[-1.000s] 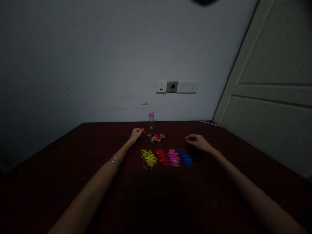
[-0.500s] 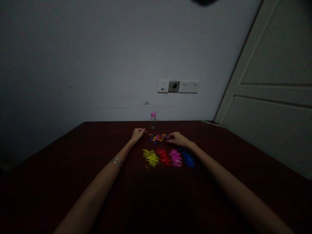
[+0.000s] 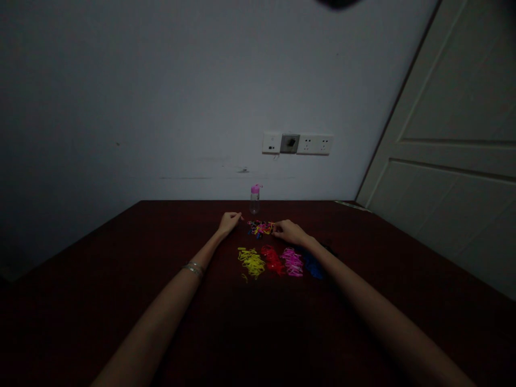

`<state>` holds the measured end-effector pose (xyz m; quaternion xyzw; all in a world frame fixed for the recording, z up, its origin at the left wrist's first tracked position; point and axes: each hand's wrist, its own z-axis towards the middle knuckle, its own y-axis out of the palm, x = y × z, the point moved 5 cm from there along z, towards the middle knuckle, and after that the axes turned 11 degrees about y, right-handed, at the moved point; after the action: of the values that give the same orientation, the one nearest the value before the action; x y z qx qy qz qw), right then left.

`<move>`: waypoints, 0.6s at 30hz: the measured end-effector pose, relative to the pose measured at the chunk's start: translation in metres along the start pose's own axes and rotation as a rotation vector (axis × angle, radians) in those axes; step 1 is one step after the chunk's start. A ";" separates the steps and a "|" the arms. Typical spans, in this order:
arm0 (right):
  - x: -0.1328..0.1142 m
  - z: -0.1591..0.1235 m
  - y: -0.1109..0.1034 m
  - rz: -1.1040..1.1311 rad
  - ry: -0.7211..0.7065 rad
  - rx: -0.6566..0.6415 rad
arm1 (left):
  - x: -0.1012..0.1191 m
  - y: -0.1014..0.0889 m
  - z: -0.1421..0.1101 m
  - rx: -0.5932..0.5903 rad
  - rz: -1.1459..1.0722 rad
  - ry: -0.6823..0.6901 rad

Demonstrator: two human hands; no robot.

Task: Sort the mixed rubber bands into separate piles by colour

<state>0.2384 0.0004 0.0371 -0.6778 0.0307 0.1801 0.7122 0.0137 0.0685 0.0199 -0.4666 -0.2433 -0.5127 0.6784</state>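
A mixed pile of small coloured rubber bands (image 3: 260, 229) lies on the dark red table between my hands. My right hand (image 3: 288, 231) is at the pile's right edge, its fingers pinched together among the bands; what they hold is too small to make out. Just left of the pile rests my left hand (image 3: 230, 221), fingers curled, with any held thing hidden. Nearer to me are separate heaps in a row: yellow bands (image 3: 252, 263), red bands (image 3: 272, 261), pink bands (image 3: 293, 262) and blue bands (image 3: 312, 265). My right forearm partly covers the blue ones.
A clear bottle with a pink lid (image 3: 255, 200) stands behind the mixed pile. Dark bits (image 3: 330, 249) show beyond my right forearm. The wall behind carries sockets (image 3: 314, 144), and a pale panelled door (image 3: 451, 156) is at the right. The light is dim.
My right hand has shifted slightly left, farther into the mixed pile's edge, and its forearm now covers more of the blue bands. My left hand stays put. The view has shifted slightly.
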 end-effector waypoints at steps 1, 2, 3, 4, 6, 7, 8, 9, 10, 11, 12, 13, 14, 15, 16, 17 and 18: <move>0.000 0.000 -0.001 0.001 -0.004 0.004 | 0.000 0.000 0.000 -0.002 -0.001 0.002; 0.000 -0.001 -0.002 0.005 -0.008 0.009 | -0.001 0.000 0.000 -0.004 -0.003 0.004; 0.001 -0.001 -0.004 0.011 -0.009 0.015 | -0.002 0.000 0.001 -0.007 -0.005 0.007; 0.003 -0.002 -0.006 0.021 -0.008 0.023 | -0.002 0.000 0.001 -0.010 -0.008 0.012; 0.011 -0.005 -0.013 0.058 -0.011 0.045 | -0.004 0.000 0.002 -0.012 -0.014 0.021; 0.017 -0.007 -0.017 0.084 -0.016 0.058 | -0.004 0.000 0.002 -0.012 -0.017 0.022; 0.023 -0.009 -0.022 0.113 -0.021 0.069 | -0.005 0.000 0.003 -0.009 -0.018 0.018; 0.031 -0.012 -0.027 0.140 -0.025 0.073 | -0.006 0.000 0.003 -0.006 -0.018 0.010; 0.039 -0.015 -0.032 0.164 -0.016 0.077 | -0.007 0.000 0.003 -0.003 -0.016 -0.002; 0.048 -0.019 -0.037 0.187 -0.001 0.074 | -0.007 0.000 0.003 0.000 -0.012 -0.013; 0.057 -0.023 -0.042 0.210 0.014 0.057 | -0.008 0.000 0.003 0.001 -0.009 -0.022; 0.066 -0.028 -0.045 0.237 0.038 0.022 | -0.007 0.000 0.003 -0.001 -0.006 -0.026; 0.074 -0.033 -0.047 0.262 0.061 -0.025 | -0.007 0.000 0.002 -0.003 -0.004 -0.028; 0.081 -0.039 -0.049 0.285 0.085 -0.066 | -0.006 0.000 0.002 -0.004 -0.002 -0.026; 0.088 -0.044 -0.051 0.301 0.107 -0.097 | -0.005 0.000 0.002 -0.004 -0.001 -0.021; 0.094 -0.049 -0.052 0.310 0.127 -0.125 | -0.004 0.000 0.002 -0.004 -0.001 -0.017; 0.099 -0.054 -0.053 0.313 0.143 -0.147 | -0.003 -0.001 0.001 -0.002 -0.002 -0.016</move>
<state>0.3570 -0.0317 0.0548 -0.7259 0.1732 0.2421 0.6200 0.0122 0.0710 0.0182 -0.4711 -0.2487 -0.5098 0.6756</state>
